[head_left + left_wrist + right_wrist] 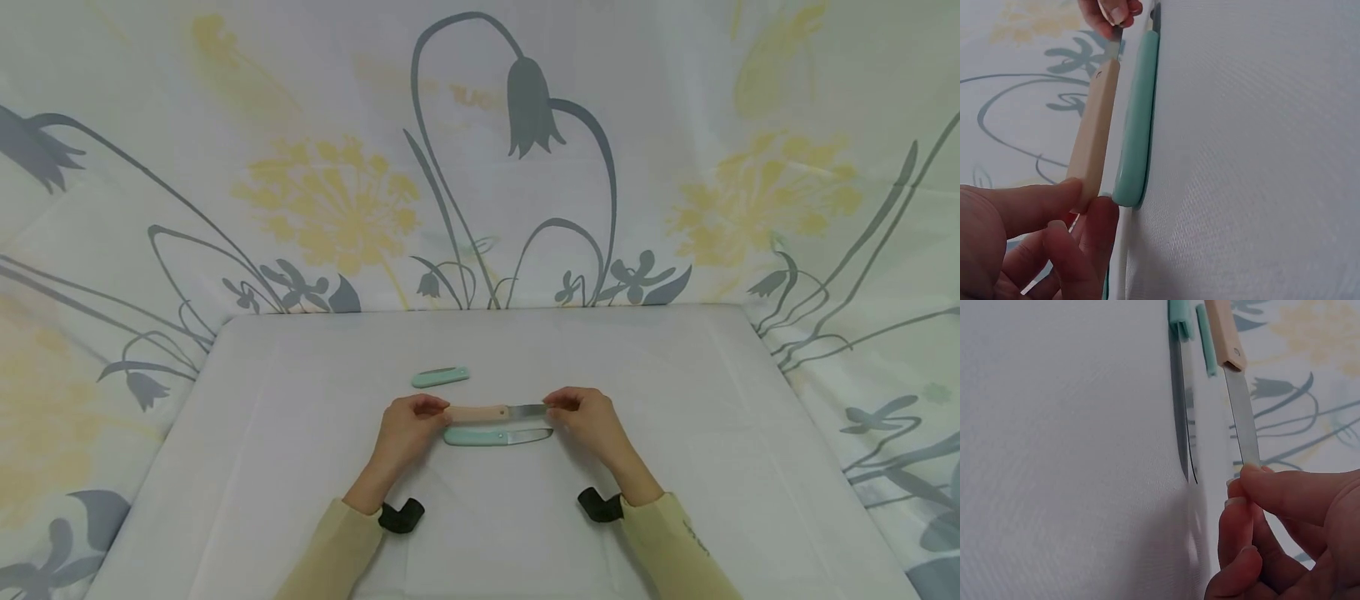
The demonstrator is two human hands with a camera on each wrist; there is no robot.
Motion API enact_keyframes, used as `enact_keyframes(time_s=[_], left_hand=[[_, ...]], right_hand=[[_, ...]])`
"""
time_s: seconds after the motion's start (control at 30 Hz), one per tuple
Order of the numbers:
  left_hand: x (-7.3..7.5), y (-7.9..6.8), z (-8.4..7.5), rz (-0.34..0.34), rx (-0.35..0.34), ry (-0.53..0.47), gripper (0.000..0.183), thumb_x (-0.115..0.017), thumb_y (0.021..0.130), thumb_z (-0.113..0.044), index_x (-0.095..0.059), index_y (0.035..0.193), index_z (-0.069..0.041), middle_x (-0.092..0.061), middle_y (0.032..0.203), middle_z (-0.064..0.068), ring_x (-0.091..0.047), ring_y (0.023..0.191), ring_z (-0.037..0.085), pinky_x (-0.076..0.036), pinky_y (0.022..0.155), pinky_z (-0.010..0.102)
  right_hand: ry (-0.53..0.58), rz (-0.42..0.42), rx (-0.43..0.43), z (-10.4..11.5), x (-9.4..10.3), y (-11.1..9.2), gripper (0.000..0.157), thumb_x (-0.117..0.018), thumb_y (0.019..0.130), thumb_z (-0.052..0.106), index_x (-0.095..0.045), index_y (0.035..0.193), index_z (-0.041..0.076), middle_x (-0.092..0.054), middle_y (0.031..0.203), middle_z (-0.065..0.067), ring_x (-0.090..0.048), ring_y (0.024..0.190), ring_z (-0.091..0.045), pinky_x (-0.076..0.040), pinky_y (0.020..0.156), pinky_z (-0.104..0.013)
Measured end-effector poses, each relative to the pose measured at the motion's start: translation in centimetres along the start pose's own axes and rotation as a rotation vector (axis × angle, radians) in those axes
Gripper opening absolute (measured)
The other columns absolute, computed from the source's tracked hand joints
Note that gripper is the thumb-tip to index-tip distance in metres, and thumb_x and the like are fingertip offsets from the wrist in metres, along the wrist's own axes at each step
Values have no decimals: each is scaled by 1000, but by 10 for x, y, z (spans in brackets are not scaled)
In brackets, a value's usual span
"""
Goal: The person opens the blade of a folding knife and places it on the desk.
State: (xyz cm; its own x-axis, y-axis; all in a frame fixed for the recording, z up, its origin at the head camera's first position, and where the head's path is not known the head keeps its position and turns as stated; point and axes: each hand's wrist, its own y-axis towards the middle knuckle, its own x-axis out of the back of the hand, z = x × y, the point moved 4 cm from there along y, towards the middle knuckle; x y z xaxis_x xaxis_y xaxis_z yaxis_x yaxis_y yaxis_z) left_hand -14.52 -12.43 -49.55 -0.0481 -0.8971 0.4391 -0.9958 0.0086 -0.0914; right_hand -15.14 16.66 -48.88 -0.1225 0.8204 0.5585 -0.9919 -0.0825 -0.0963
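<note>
Between both hands is a folding knife with a beige handle (pixel 477 413), its blade (pixel 1242 415) swung out in line with the handle. My left hand (pixel 408 427) pinches the handle's end between thumb and fingers. The blade's tip is pinched by my right hand (pixel 590 418), which hides the point itself. Just nearer to me lies a mint-green folding knife (pixel 477 437), unfolded on the table, its blade pointing right. Farther back, a second mint-green knife (pixel 440 377) lies folded. In the left wrist view the beige knife appears raised off the surface, beside the green handle (pixel 1137 119).
A white cloth covers the table (pixel 300 492). Behind it and at both sides hangs a curtain (pixel 480 192) with grey and yellow flower prints. Black wrist mounts (pixel 402 517) stick out from the sleeve cuffs.
</note>
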Motion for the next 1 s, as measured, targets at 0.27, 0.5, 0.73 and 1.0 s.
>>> enact_keyframes(time_s=[0.27,0.5,0.73,1.0], left_hand=[[1,2,3,7,5,54,10,-79,84,-13,-79,93,-9,-72,83,-2,-64,79,13,-49,73,33],[2,1,2,13,21,82,11,-79,85,-15,-79,94,-9,-72,85,-1,-64,80,13,-50,73,33],[3,0,1,22,20,132,10,-79,85,-16,-79,93,-9,-72,83,-1,-63,78,14,-50,71,34],[2,1,4,53,26,171,10,-77,86,-16,-79,94,-10,-71,83,-1,-60,74,12,-48,68,33]], right_hand=[[-67,22,-30,-3,0,1,10,-76,86,8,-76,96,8,-71,90,1,-62,84,-18,-50,76,-37],[-82,39,-10,-5,-4,2,12,-78,84,5,-77,96,7,-69,82,2,-61,77,-15,-49,73,-33],[-110,30,-2,-3,-6,0,11,-78,83,3,-78,94,7,-69,88,-1,-62,83,-17,-50,76,-36],[-129,35,0,-2,-5,0,10,-76,86,3,-78,95,6,-69,96,-5,-64,91,-23,-51,80,-40]])
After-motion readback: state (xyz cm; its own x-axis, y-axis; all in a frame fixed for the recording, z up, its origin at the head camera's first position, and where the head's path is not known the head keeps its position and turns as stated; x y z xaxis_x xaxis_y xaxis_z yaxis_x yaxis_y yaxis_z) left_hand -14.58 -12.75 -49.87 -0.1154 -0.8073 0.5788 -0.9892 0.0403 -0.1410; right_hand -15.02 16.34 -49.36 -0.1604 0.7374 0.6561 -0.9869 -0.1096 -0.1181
